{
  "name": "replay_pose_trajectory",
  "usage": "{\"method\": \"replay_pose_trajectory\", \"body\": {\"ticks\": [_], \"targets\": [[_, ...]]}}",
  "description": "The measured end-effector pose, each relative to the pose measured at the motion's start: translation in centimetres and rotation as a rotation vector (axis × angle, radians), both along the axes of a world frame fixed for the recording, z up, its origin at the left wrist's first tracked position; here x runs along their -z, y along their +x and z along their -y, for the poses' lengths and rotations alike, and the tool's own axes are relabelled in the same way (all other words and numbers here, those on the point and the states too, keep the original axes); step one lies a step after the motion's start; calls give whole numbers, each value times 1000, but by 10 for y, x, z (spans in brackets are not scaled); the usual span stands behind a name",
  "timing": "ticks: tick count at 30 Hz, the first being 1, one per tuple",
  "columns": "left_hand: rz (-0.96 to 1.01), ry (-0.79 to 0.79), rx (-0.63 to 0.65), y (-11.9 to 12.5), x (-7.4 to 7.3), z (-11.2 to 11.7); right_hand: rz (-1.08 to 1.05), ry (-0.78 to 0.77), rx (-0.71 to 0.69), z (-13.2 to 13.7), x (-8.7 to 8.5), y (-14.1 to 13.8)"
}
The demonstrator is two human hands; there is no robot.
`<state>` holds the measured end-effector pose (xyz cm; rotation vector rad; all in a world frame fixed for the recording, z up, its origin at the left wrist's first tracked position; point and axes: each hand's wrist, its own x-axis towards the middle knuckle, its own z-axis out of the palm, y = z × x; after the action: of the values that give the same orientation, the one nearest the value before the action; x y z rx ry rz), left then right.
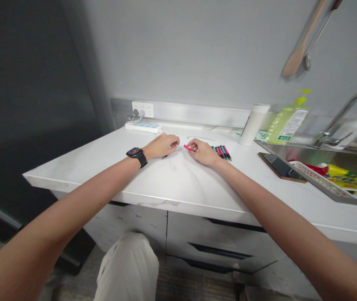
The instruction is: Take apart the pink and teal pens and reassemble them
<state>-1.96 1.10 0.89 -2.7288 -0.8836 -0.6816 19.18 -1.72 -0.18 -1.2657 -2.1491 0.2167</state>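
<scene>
Over the middle of the white countertop [184,179], my left hand [163,146] is closed with its fingertips pinched together. A small whitish tip shows at its fingers and a dark bit peeks out beneath the hand; what it holds is too small to name. Just across a narrow gap, my right hand [202,152] pinches a short red pen piece [187,147] that points toward my left hand. Beside my right hand lie several pens [223,152] in a row, red and teal with dark ends, partly hidden by the hand.
A power strip [144,127] lies at the back left below a wall socket [143,109]. To the right stand a white cylinder [253,125] and a yellow-green soap bottle [287,123]. A phone [281,167] rests near the sink [350,156], which has a faucet [338,117].
</scene>
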Motion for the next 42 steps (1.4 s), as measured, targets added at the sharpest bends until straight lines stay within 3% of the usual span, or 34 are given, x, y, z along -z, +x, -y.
{"method": "replay_pose_trajectory", "body": {"ticks": [7,15,23,33,35,39,42], "targets": [[75,-99,29,2,1,-2,-29,-13,-44,4,-3,-1],[436,-351,31,7,4,-5,-8,7,-67,-2,3,1],[456,-426,57,7,-3,1,-70,-5,-99,-3,3,0],[470,-436,40,6,-7,4,-429,-264,-165,-6,3,-6],[457,-430,-43,4,-7,3,-499,-296,-156,-7,1,-6],[251,-496,-347,-5,-5,1,-628,-344,-108,-8,-3,-3],[147,-588,-367,-10,-3,-3,-726,-384,-52,-9,-4,-1]]}}
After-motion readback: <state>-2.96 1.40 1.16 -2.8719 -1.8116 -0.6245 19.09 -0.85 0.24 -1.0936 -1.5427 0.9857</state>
